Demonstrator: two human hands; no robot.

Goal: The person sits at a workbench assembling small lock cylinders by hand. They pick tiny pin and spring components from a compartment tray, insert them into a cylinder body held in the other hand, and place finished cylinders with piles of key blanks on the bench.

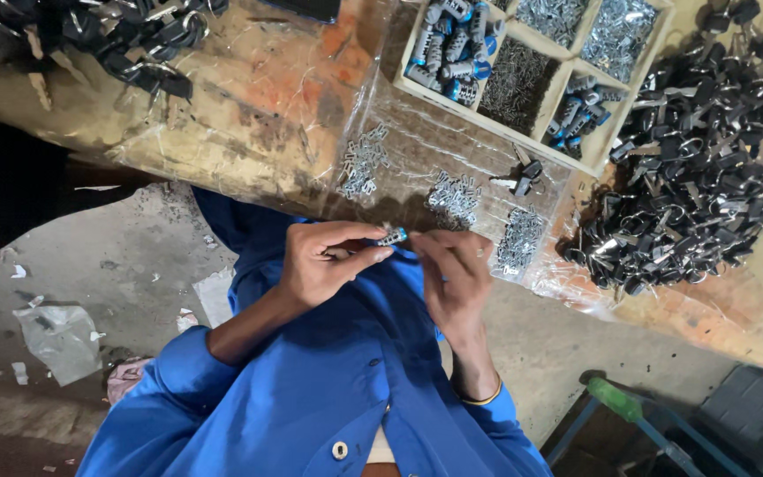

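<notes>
A small grey cylinder with blue end (pixel 392 236) is pinched between left hand (pixel 324 261) and right hand (pixel 452 269) above the counter (pixel 267 106) edge; best kept steady, fingertips close.

Worn wooden bench (pixel 267 106), clear plastic sheet (pixel 417 150), compartment tray (pixel 536 88), padlock heap (pixel 708 177)

We were in a small assembly workshop: a worn workbench (pixel 267 97) carried a compartmented wooden tray (pixel 523 79) of metal parts, with a heap of dark padlocks (pixel 708 177) right of it and bare concrete floor (pixel 117 265) below
</notes>
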